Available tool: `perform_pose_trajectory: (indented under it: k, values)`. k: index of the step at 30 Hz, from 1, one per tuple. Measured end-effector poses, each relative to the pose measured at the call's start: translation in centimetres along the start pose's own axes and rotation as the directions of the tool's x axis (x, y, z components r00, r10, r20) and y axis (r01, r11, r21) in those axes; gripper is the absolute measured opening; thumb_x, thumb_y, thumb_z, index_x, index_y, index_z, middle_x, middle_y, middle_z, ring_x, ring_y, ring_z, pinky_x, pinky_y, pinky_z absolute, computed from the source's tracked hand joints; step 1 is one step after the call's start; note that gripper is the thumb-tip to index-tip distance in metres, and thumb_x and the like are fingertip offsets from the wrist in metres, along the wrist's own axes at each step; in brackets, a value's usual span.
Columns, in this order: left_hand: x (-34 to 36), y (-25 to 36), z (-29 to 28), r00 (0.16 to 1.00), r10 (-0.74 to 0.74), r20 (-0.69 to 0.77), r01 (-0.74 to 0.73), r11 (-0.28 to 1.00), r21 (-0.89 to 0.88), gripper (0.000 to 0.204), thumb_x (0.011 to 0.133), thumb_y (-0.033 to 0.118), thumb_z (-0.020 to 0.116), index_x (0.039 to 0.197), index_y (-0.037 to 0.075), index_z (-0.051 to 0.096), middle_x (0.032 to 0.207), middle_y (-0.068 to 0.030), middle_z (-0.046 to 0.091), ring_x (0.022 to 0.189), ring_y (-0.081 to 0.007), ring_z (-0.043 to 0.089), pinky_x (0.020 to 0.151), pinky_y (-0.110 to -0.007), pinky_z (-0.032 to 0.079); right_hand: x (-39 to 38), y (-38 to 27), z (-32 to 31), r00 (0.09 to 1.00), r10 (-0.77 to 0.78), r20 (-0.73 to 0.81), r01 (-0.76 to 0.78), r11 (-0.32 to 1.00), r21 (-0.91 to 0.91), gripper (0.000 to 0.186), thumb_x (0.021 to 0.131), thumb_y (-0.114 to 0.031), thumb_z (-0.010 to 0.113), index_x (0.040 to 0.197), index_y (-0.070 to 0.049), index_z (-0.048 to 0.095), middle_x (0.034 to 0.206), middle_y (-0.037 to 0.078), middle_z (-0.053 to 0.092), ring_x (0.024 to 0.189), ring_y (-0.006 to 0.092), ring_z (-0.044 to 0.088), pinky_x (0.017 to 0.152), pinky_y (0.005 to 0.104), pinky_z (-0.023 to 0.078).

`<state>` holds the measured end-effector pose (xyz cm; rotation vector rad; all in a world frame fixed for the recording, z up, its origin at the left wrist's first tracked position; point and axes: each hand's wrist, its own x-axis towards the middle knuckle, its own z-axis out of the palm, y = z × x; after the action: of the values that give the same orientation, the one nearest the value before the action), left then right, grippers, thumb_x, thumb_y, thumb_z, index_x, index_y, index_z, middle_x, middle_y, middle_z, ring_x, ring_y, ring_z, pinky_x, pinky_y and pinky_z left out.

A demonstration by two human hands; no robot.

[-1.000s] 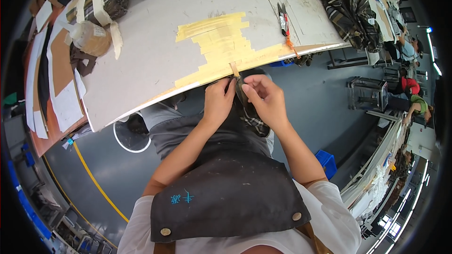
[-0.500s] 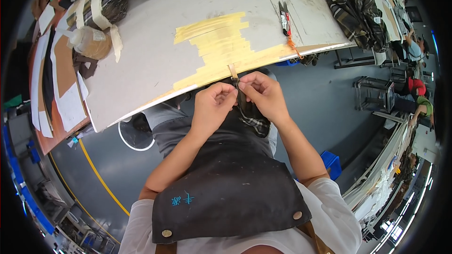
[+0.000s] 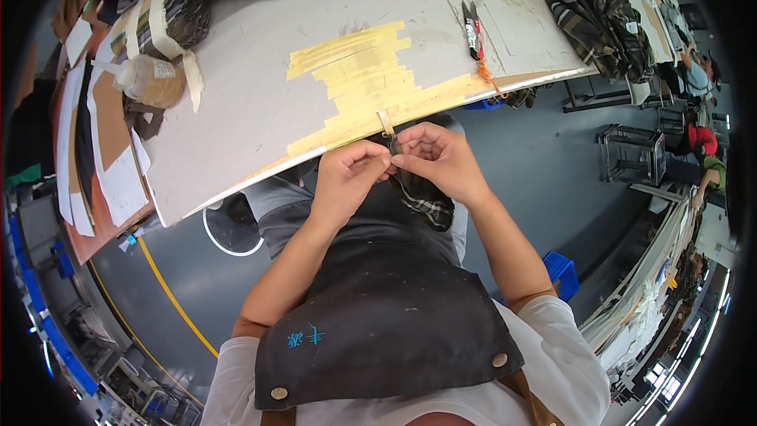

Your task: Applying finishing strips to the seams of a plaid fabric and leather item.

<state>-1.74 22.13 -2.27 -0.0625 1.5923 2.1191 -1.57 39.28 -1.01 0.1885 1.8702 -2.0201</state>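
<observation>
At the table's near edge, a dark plaid cloth piece (image 3: pixel 426 203) hangs down over my lap, its upper end beside a short tan strip (image 3: pixel 385 121) on the edge. My left hand (image 3: pixel 348 181) is closed in a pinch, thumb and forefinger at the cloth's narrow edge. Meeting it from the other side, my right hand (image 3: pixel 443 162) pinches the same edge, its thumb tip almost touching the left fingertips. Part of the cloth is hidden behind the fingers.
Yellow tape strips (image 3: pixel 363 71) cover part of the grey tabletop (image 3: pixel 244 71). Scissors (image 3: pixel 473 35) with an orange cord lie beyond my right hand. A squeeze bottle (image 3: pixel 154 80) and a bundled plaid roll (image 3: pixel 177 20) sit at left. More plaid cloth (image 3: pixel 595 8) lies far right.
Both pinching hands have moved slightly down along the cloth edge, away from the tan strip, and their fingertips have come closer together. The scissors and bottle stay in place.
</observation>
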Motion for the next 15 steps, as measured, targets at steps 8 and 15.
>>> perform_pose_trajectory:
  k: [8, 15]
  values:
    - [0.2, -0.3, 0.1, 1.000, 0.012, 0.008, -0.012, 1.000, -0.002, 0.008, 0.083, 0.004, 0.056, 0.086, -0.002, 0.059, 0.078, -0.0058, 0.062, 0.070, -0.0093, 0.058, 0.065, -0.022, 0.048, 0.0, -0.2, -0.5, 0.998, 0.016, 0.060, -0.019, 0.998, 0.052, 0.013, 0.082, -0.001, 0.058, 0.095, 0.002, 0.058, 0.080, 0.002, 0.060, 0.067, 0.0058, 0.055, 0.062, 0.0182, 0.045]
    - [0.1, -0.7, 0.1, 0.998, 0.070, -0.002, -0.070, 0.994, 0.083, 0.007, 0.084, 0.003, 0.056, 0.086, -0.003, 0.058, 0.080, -0.0079, 0.062, 0.072, -0.0105, 0.059, 0.068, -0.022, 0.048, -0.4, -0.8, 0.3, 0.984, -0.177, -0.034, 0.161, 0.948, -0.274, 0.017, 0.076, 0.002, 0.063, 0.092, 0.003, 0.058, 0.077, 0.003, 0.061, 0.064, 0.0063, 0.056, 0.057, 0.0199, 0.046]
